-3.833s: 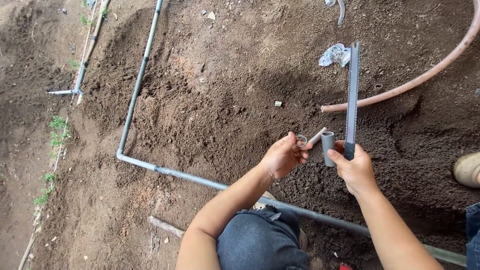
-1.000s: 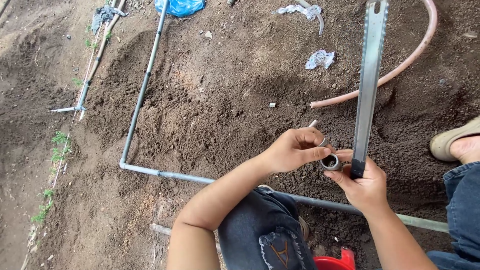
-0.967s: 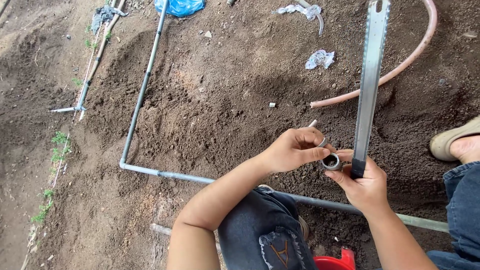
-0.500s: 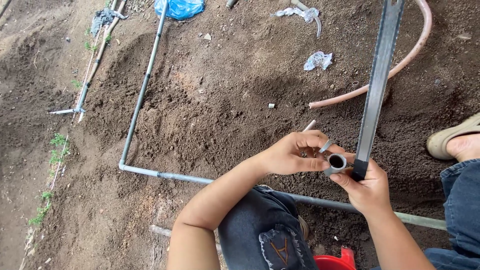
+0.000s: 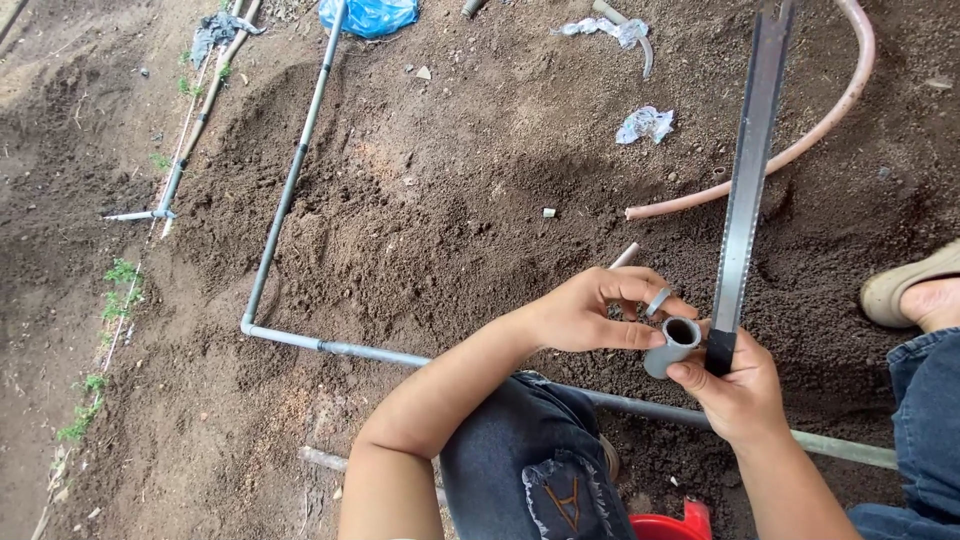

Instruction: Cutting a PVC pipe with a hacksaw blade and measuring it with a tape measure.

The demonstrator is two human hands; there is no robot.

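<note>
Lots going on in the dirt here. Using the grey pipe with the elbow bend as the landmark: blue plastic bag sits right by its far end, a crumpled white scrap lies well off to its right, and a pinkish hose curves further right of that. Left of the pipe runs a thinner line with a few green weeds beside it. A red container peeks in at the bottom edge, past the pipe's near run.

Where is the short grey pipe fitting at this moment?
In the head view, low and right of centre, the short grey pipe fitting sits between the left hand and the right hand, beside the saw blade.
</note>
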